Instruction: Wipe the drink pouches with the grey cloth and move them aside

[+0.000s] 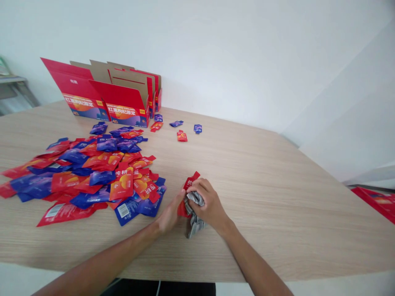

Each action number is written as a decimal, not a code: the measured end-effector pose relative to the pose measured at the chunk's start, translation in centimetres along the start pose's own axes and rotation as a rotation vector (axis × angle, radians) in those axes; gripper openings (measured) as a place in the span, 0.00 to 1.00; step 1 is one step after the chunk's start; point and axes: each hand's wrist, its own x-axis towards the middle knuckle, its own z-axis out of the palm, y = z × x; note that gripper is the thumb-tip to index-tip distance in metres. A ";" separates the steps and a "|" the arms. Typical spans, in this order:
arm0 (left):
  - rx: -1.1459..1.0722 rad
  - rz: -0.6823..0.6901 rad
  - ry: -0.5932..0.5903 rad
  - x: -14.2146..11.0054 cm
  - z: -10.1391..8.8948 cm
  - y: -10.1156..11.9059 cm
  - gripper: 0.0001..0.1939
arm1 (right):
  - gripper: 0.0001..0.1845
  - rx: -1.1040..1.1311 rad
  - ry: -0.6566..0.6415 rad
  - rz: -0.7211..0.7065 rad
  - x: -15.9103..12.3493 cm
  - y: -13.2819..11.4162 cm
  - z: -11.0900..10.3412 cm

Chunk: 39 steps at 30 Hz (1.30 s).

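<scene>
Near the front of the table, my left hand [170,213] grips a red pouch [190,181] by its side, with the spout end pointing away from me. My right hand [208,202] is closed around a crumpled grey striped cloth [196,224], pressed against the pouch's face. Much of the pouch is hidden behind the cloth and my fingers. Just left of my hands spreads a large pile of red and blue pouches [121,183], lying over one another.
Red and blue cardboard boxes [126,107] with raised flaps stand at the back left. Several loose pouches [182,136] lie right of them. A white wall [234,61] rises behind the wooden table [277,197]. Something red [378,203] shows beyond the right edge.
</scene>
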 end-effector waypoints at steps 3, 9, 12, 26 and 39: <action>-0.023 -0.004 0.082 0.2 -0.3 0.4 0.15 | 0.12 0.027 -0.121 -0.076 -0.2 -0.6 0.5; -0.006 -0.003 0.085 0.2 -0.1 0.8 0.15 | 0.11 -0.037 -0.005 0.021 0.0 0.2 0.0; 0.007 -0.003 0.003 -0.2 0.3 0.7 0.18 | 0.08 -0.078 0.122 0.122 0.3 1.0 -0.8; -0.059 0.077 0.159 0.3 0.3 2.2 0.18 | 0.11 -0.020 -0.132 -0.099 0.0 0.2 0.1; 0.179 0.058 0.267 0.2 0.0 8.1 0.14 | 0.06 -0.093 0.142 0.108 0.4 2.2 -1.7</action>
